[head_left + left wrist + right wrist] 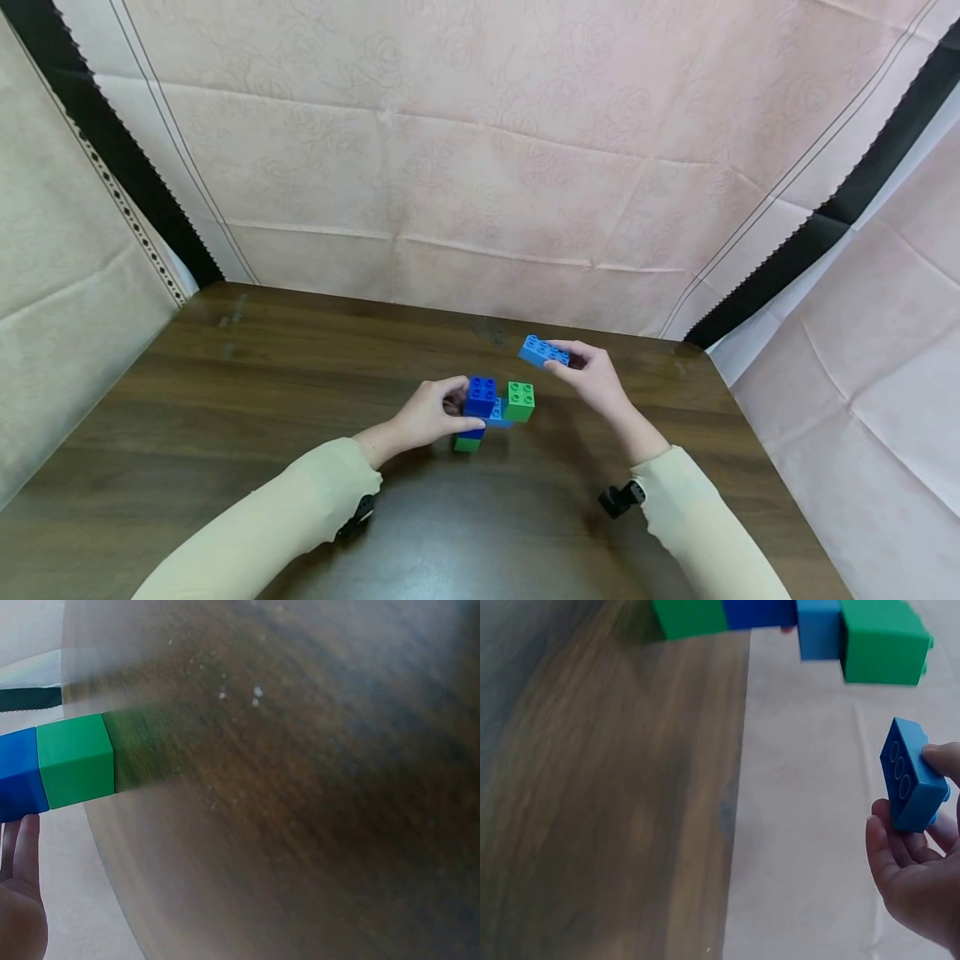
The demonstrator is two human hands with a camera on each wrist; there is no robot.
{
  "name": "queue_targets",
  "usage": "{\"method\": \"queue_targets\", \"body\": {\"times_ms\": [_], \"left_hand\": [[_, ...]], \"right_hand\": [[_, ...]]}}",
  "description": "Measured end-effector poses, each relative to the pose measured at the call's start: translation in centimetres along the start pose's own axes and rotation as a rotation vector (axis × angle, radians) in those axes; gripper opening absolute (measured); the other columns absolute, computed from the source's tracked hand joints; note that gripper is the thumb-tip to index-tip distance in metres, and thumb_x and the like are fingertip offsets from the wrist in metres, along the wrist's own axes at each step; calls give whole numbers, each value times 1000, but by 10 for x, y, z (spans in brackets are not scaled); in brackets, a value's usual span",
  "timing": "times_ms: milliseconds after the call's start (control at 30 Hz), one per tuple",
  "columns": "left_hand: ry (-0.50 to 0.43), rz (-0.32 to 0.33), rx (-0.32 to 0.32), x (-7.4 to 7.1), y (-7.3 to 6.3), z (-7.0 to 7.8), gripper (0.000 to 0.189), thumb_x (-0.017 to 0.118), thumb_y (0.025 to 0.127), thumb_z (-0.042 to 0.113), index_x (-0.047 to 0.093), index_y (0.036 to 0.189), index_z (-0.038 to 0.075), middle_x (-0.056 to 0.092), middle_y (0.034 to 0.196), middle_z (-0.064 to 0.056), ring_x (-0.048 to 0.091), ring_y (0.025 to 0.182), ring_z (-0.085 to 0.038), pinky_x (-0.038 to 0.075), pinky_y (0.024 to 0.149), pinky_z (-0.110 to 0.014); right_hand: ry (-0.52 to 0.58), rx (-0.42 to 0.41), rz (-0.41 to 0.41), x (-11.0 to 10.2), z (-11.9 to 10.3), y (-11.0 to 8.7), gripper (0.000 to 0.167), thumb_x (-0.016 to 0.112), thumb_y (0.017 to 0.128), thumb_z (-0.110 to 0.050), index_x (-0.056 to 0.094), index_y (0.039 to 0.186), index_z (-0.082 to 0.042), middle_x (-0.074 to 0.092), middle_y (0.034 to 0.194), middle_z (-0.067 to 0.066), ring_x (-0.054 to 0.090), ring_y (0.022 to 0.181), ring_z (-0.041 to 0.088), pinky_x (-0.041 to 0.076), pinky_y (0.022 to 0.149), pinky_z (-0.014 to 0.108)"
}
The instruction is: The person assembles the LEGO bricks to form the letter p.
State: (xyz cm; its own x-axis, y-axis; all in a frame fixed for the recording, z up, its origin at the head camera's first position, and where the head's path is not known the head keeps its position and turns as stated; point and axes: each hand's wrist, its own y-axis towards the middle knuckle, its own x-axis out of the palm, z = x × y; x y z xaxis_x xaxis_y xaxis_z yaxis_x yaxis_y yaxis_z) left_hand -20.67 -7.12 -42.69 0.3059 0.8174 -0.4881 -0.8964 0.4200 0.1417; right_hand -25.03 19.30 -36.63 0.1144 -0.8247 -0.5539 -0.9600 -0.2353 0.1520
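A built stack of toy building bricks stands on the table. At its foot is a green brick [76, 761] with a dark blue brick [21, 776] on it. Higher up, a light blue brick [820, 630] juts to the right, carrying a dark blue brick [481, 395] at its left and a green brick [519, 402] at its right. My left hand [429, 414] holds the stack from the left, thumb in front. Up and to the right of the stack, my right hand [596, 382] pinches a separate light blue brick [915, 780], clear of it, between thumb and fingers.
The brown wood-grain table [300, 358] stretches around the stack. Pale patterned cloth [465, 183] hangs behind its far edge and along both sides, with black strips at the corners. A black wrist device [621, 500] sits by the right cuff.
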Motion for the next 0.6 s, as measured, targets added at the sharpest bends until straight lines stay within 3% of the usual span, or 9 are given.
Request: {"method": "queue_targets", "body": {"times_ms": [300, 600], "left_hand": [[8, 0, -8, 0, 1, 1, 30, 73, 80, 30, 56, 98, 13, 64, 93, -1, 60, 85, -13, 54, 80, -31], [-1, -8, -11, 1, 0, 1, 33, 73, 80, 31, 57, 102, 12, 66, 95, -3, 62, 87, -14, 55, 81, -33]], "right_hand": [[44, -75, -72, 6, -23, -7, 36, 68, 86, -17, 62, 119, -4, 62, 104, 20, 51, 80, 22, 46, 64, 23], [35, -101, -136, 15, -39, -16, 33, 68, 86, -19, 64, 117, -9, 64, 105, 14, 54, 86, 23, 51, 68, 26]]}}
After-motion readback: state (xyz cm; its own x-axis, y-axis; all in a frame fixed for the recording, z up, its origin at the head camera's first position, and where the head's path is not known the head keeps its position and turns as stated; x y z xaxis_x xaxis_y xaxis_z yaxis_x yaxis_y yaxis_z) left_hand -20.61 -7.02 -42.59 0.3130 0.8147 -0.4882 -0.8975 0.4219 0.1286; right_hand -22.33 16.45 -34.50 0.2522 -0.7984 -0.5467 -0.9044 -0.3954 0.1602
